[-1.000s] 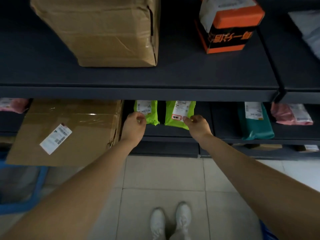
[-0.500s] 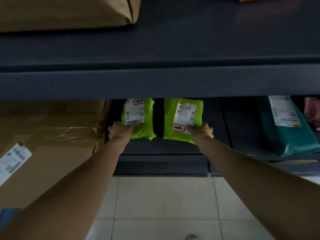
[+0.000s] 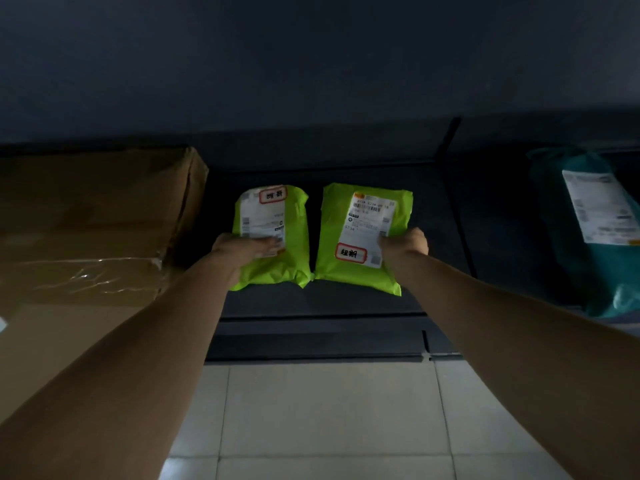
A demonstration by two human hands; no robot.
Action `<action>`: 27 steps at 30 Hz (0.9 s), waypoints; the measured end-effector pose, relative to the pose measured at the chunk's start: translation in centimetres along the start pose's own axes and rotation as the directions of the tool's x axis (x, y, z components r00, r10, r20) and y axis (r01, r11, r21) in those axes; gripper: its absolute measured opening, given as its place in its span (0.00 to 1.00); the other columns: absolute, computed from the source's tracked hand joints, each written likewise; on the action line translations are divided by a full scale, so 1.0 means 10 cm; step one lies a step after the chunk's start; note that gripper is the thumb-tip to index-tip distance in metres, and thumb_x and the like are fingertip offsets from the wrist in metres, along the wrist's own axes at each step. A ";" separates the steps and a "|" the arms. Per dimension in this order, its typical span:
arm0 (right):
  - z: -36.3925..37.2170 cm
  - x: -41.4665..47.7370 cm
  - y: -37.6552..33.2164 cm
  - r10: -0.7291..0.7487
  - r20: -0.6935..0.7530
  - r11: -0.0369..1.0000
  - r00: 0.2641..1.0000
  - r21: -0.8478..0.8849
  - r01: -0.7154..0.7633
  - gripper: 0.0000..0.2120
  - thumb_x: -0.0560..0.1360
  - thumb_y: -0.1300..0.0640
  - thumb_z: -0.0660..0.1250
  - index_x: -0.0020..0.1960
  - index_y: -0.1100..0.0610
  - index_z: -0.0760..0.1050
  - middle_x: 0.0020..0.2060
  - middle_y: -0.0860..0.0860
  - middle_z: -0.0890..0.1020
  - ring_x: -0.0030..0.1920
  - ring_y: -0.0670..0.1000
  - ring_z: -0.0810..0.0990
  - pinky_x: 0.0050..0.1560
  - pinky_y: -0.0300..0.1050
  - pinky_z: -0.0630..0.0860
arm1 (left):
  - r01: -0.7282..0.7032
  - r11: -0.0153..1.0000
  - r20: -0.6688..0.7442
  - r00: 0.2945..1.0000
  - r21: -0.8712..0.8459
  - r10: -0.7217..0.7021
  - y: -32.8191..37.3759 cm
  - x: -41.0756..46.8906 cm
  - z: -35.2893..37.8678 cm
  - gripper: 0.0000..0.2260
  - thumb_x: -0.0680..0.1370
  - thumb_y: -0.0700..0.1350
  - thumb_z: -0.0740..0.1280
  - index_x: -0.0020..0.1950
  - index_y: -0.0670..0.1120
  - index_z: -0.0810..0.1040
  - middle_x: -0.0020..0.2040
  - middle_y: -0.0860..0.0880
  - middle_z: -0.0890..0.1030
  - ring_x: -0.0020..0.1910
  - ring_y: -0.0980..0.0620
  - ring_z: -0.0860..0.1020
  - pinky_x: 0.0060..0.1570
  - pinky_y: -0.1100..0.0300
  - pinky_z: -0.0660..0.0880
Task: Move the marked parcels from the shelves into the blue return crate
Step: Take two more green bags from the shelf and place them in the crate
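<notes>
Two lime-green mailer parcels lie side by side on the dark lower shelf [image 3: 322, 303]. Each carries a white shipping label and a red-bordered handwritten tag. My left hand [image 3: 244, 249] grips the left green parcel [image 3: 287, 261] at its near left edge, fingers over the label. My right hand [image 3: 403, 244] grips the right green parcel [image 3: 334, 233] at its right edge, thumb on the label. The two parcels touch at their near corners. The blue crate is out of view.
A large taped cardboard box [image 3: 93, 220] fills the shelf to the left, close to my left forearm. A teal mailer [image 3: 588, 237] with a white label lies on the shelf at the right. The shelf above overhangs darkly. Pale floor tiles [image 3: 329, 410] lie below.
The camera has dropped lower and closer under the upper shelf. Both hands have closed further onto the green parcels, and the parcels have slid toward the shelf's front edge.
</notes>
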State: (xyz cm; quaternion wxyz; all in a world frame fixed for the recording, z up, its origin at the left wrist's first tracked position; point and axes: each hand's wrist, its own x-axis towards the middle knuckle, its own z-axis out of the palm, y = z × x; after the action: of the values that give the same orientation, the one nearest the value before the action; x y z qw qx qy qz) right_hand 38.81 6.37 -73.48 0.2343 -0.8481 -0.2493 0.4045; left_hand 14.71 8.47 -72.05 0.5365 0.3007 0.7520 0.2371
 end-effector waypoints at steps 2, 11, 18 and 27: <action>0.00 -0.04 0.01 0.018 0.017 0.995 1.000 0.094 -0.019 0.12 0.75 0.63 0.64 0.58 0.64 0.73 0.55 0.60 0.80 0.54 0.59 0.79 0.41 0.44 0.72 | -0.021 0.999 0.023 1.000 0.035 0.020 0.02 -0.02 0.03 0.26 0.62 0.41 0.79 0.58 0.39 0.78 0.55 0.41 0.82 0.53 0.42 0.80 0.58 0.45 0.76; -0.34 -0.49 0.02 0.001 0.080 0.971 0.997 0.239 -0.020 0.11 0.77 0.66 0.56 0.42 0.58 0.75 0.31 0.49 0.76 0.29 0.47 0.74 0.22 0.37 0.69 | -0.083 0.996 -0.083 0.993 0.039 0.086 -0.05 -0.45 -0.05 0.14 0.73 0.37 0.71 0.57 0.44 0.77 0.55 0.43 0.82 0.51 0.45 0.80 0.57 0.46 0.76; -0.85 -1.17 0.09 0.043 0.061 0.953 0.997 0.297 -0.059 0.12 0.77 0.66 0.56 0.45 0.56 0.76 0.33 0.49 0.76 0.30 0.47 0.73 0.27 0.37 0.69 | -0.117 0.991 -0.081 0.989 0.070 0.122 0.04 -1.20 -0.12 0.11 0.74 0.38 0.69 0.55 0.43 0.75 0.57 0.43 0.81 0.51 0.46 0.79 0.56 0.48 0.77; -1.92 -2.08 0.52 0.157 -0.074 0.917 0.985 0.381 -0.117 0.12 0.73 0.68 0.59 0.49 0.61 0.79 0.40 0.55 0.82 0.40 0.56 0.80 0.38 0.43 0.75 | -0.302 0.937 0.080 0.953 0.175 0.292 0.20 -2.48 0.13 0.07 0.75 0.37 0.67 0.51 0.46 0.74 0.52 0.46 0.81 0.41 0.53 0.77 0.36 0.63 0.72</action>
State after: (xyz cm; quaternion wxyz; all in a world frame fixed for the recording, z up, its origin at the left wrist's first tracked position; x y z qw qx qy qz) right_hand 44.03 -14.08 -53.94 0.3756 -0.8227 -0.0950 0.4160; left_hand 22.37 -7.62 -54.65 0.4840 0.4653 0.7024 0.2364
